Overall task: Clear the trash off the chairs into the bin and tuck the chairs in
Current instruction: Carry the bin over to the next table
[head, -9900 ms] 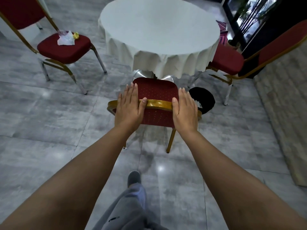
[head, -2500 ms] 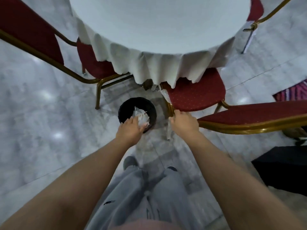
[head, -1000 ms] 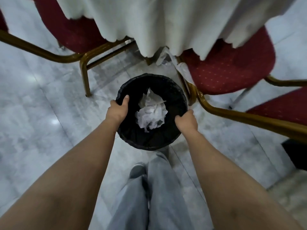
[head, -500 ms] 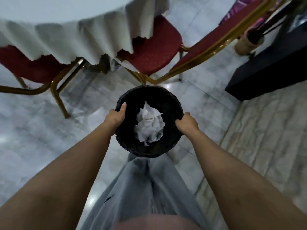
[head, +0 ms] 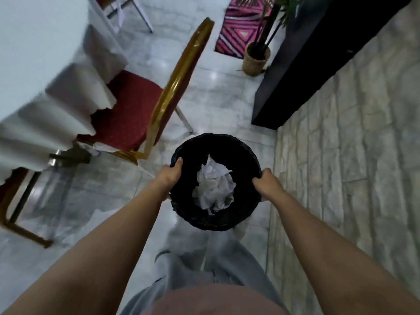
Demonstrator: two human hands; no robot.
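I hold a round black bin [head: 227, 144] in front of my body, lifted off the floor. My left hand [head: 169, 177] grips its left rim and my right hand [head: 266, 184] grips its right rim. Crumpled white paper [head: 214, 189] lies inside it. A red chair with a gold frame [head: 134, 110] stands to the left, its seat partly under the white tablecloth [head: 45, 76]. Part of a second chair's gold frame [head: 13, 221] shows at the far left.
A stone-patterned wall [head: 352, 155] runs along the right. A black cabinet [head: 306, 64] stands ahead on the right, with a potted plant in a woven basket [head: 256, 60] and a pink patterned rug [head: 241, 26] beyond. The floor is glossy grey tile.
With the bin held in both hands, I have turned to the right. The table and chair have slid to the left of the view; the wall, cabinet and plant have come closer.
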